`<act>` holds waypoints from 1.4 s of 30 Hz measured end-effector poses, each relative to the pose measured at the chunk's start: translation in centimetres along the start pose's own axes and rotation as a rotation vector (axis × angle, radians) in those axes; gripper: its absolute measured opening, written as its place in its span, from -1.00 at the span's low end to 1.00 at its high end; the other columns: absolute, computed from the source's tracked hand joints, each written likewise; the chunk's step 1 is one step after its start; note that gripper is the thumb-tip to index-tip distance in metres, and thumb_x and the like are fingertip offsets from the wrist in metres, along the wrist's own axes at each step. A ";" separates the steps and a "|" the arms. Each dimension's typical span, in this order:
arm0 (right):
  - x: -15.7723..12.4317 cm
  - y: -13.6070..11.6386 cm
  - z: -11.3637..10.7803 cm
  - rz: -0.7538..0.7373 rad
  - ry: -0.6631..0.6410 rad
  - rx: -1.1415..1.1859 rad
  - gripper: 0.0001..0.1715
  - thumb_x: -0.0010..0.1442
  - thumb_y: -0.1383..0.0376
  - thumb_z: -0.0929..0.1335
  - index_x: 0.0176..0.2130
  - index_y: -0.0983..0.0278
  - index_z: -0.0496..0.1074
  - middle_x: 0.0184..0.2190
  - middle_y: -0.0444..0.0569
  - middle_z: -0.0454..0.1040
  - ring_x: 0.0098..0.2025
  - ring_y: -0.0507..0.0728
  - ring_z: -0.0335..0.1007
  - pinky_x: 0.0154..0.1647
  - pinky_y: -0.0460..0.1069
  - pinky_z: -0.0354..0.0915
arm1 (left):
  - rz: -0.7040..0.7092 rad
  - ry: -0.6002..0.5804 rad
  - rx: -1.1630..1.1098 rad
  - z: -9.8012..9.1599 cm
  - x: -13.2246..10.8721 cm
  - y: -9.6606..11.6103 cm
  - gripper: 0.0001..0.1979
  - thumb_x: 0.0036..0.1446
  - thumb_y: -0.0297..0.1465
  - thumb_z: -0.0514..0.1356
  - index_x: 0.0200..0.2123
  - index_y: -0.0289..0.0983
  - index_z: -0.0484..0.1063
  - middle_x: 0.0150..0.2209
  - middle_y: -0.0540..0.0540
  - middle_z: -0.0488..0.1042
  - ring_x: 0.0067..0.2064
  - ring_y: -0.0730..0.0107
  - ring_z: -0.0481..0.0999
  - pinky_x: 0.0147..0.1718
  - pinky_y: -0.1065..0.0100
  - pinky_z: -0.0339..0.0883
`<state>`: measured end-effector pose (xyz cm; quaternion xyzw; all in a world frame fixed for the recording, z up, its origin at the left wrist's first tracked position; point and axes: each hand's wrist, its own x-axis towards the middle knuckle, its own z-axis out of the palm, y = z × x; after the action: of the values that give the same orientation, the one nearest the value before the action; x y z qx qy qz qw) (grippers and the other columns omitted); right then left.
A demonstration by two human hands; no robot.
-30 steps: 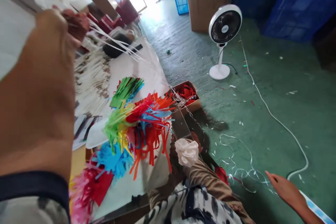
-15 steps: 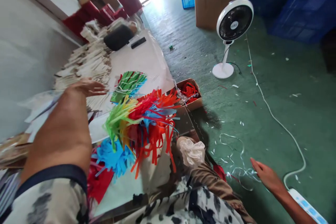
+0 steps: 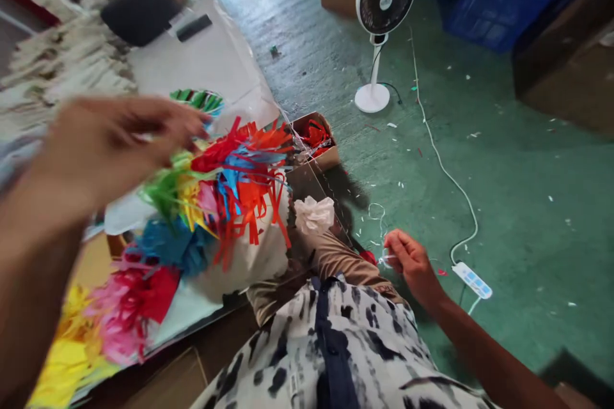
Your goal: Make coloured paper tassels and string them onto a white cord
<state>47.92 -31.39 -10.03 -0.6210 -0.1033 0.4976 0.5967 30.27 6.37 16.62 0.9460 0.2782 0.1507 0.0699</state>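
My left hand [image 3: 125,147] is blurred above the table, its thumb and fingers curled toward each other over the green fringe; whether anything is between them cannot be made out. Beneath and beside it lies a bundle of fringed paper [image 3: 254,172] in red, blue, green and yellow. Nearer me are a blue paper tuft [image 3: 175,246], a pink tuft [image 3: 119,310] and yellow paper [image 3: 64,348]. My right hand [image 3: 410,262], over the floor to the right of my knee, pinches thin white string [image 3: 377,211], which loops down beyond the fingers. A crumpled white paper tuft [image 3: 314,214] rests at my knee.
A small cardboard box [image 3: 329,156] with red strips stands by the table edge. A white fan [image 3: 373,99], its cord and a power strip [image 3: 472,279] are on the green floor. Stacked pale paper [image 3: 71,70] and a black object [image 3: 139,9] lie at the table's far left.
The view has turned, showing more yellow and pink paper at lower left. My left hand has come in over the fringed bundle. My right hand has moved nearer my knee, fingers now closed on the string.
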 end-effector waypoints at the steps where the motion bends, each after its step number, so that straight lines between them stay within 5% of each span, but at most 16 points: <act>1: -1.3 -0.4 0.8 -0.015 -0.053 0.051 -0.47 0.35 -0.17 0.36 -0.32 0.20 0.31 -0.53 -0.28 0.06 -0.58 -0.06 -0.10 -0.58 -0.11 -0.11 | 0.099 -0.047 -0.088 1.3 -2.9 4.1 -0.71 0.37 -0.23 0.21 -0.14 -0.25 0.70 -0.26 0.05 0.72 -0.38 0.55 0.65 -0.39 0.47 0.52; 3: -3.7 -1.1 2.5 -0.054 -0.148 0.077 -0.51 0.42 -0.10 0.33 -0.33 0.21 0.31 -0.51 -0.26 0.09 -0.57 -0.06 -0.08 -0.57 -0.10 -0.07 | 0.279 -0.072 -0.288 4.4 -8.9 10.9 -0.81 0.33 -0.36 0.26 -0.29 -0.19 0.69 -0.39 0.06 0.69 -0.46 0.54 0.62 -0.49 0.53 0.51; 5: -5.8 -1.4 4.0 -0.173 -0.214 0.009 -0.56 0.49 -0.02 0.28 -0.30 0.22 0.37 -0.49 -0.21 0.20 -0.52 -0.03 0.05 -0.51 -0.10 0.05 | 0.212 -0.213 -0.417 7.6 -14.3 15.4 -0.85 0.33 -0.38 0.29 -0.10 -0.13 0.68 -0.31 0.03 0.70 -0.40 0.48 0.67 -0.42 0.48 0.57; 7: -7.4 -1.3 5.3 -0.365 -0.249 -0.102 -0.62 0.53 0.06 0.24 -0.23 0.22 0.43 -0.40 -0.14 0.36 -0.43 0.00 0.23 -0.37 -0.08 0.20 | 0.034 -0.313 -0.593 10.4 -18.3 17.6 -0.53 0.30 -0.29 0.36 0.25 -0.14 0.51 -0.11 -0.08 0.71 -0.38 0.48 0.66 -0.47 0.52 0.53; 9: -8.6 -1.0 6.3 -0.518 -0.275 -0.178 -0.69 0.54 0.11 0.23 -0.15 0.21 0.42 -0.36 -0.12 0.45 -0.39 0.01 0.33 -0.31 -0.07 0.27 | -0.121 -0.346 -0.723 12.4 -21.1 18.3 -0.42 0.24 -0.20 0.41 0.29 -0.17 0.48 -0.08 -0.12 0.70 -0.35 0.43 0.66 -0.42 0.50 0.55; 13: -10.2 0.1 7.2 -0.625 -0.277 -0.327 -0.78 0.55 0.18 0.20 -0.07 0.20 0.36 -0.37 -0.14 0.53 -0.40 0.02 0.46 -0.35 -0.09 0.29 | -0.358 -0.394 -0.808 13.9 -24.6 18.4 -0.59 0.13 -0.16 0.47 -0.02 -0.25 0.69 -0.30 -0.09 0.71 -0.36 0.32 0.65 -0.36 0.44 0.55; 17: -11.8 0.8 7.5 -0.677 -0.168 -0.483 -0.73 0.57 0.17 0.17 -0.01 0.21 0.37 -0.34 -0.10 0.58 -0.37 0.04 0.52 -0.29 -0.08 0.30 | -0.538 -0.445 -0.928 13.4 -27.4 18.4 -0.71 0.13 -0.21 0.44 -0.15 -0.25 0.72 -0.28 -0.11 0.73 -0.32 0.24 0.70 -0.31 0.39 0.57; 22: -12.7 1.2 8.1 -0.719 -0.114 -0.632 -0.69 0.57 0.16 0.17 -0.01 0.21 0.42 -0.34 -0.10 0.57 -0.40 0.05 0.47 -0.27 -0.05 0.25 | -0.592 -0.428 -1.055 13.2 -29.6 18.6 -0.81 0.18 -0.27 0.38 -0.31 -0.27 0.70 -0.46 -0.07 0.67 -0.45 0.32 0.66 -0.40 0.45 0.53; 27: -12.3 1.1 9.1 -0.614 -0.191 -0.545 -0.71 0.56 0.17 0.18 -0.07 0.20 0.42 -0.35 -0.13 0.52 -0.36 0.05 0.45 -0.25 -0.06 0.29 | -0.481 -0.313 -1.030 12.3 -29.6 18.5 -0.73 0.30 -0.28 0.32 -0.42 -0.28 0.67 -0.49 -0.05 0.63 -0.47 0.46 0.56 -0.39 0.50 0.39; 32: -10.9 0.8 10.5 -0.530 -0.305 -0.474 -0.70 0.55 0.13 0.20 -0.08 0.19 0.43 -0.28 -0.11 0.51 -0.27 0.06 0.45 -0.18 -0.05 0.33 | -0.529 -0.131 -1.097 11.5 -29.2 17.2 -0.72 0.31 -0.26 0.33 -0.39 -0.30 0.68 -0.45 -0.08 0.62 -0.43 0.46 0.53 -0.39 0.49 0.34; 37: -9.1 0.1 12.7 -0.519 -0.463 -0.518 -0.73 0.49 0.11 0.31 -0.16 0.20 0.49 -0.36 -0.13 0.51 -0.36 0.04 0.38 -0.27 -0.06 0.28 | -0.604 -0.003 -1.109 10.7 -29.9 14.7 -0.70 0.31 -0.23 0.33 -0.39 -0.31 0.68 -0.45 -0.08 0.59 -0.40 0.46 0.49 -0.38 0.48 0.31; 42: -7.1 -2.7 15.5 -0.545 -0.479 -0.572 -0.70 0.44 0.10 0.36 -0.26 0.21 0.54 -0.40 -0.13 0.50 -0.40 0.04 0.33 -0.38 -0.07 0.23 | -0.624 0.012 -1.108 8.9 -28.3 10.7 -0.68 0.31 -0.16 0.32 -0.34 -0.29 0.63 -0.45 -0.05 0.58 -0.42 0.42 0.51 -0.40 0.45 0.34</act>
<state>34.26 -25.86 -1.00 -0.5783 -0.5309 0.4038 0.4697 15.94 -18.44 3.52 0.6433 0.4219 0.2501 0.5879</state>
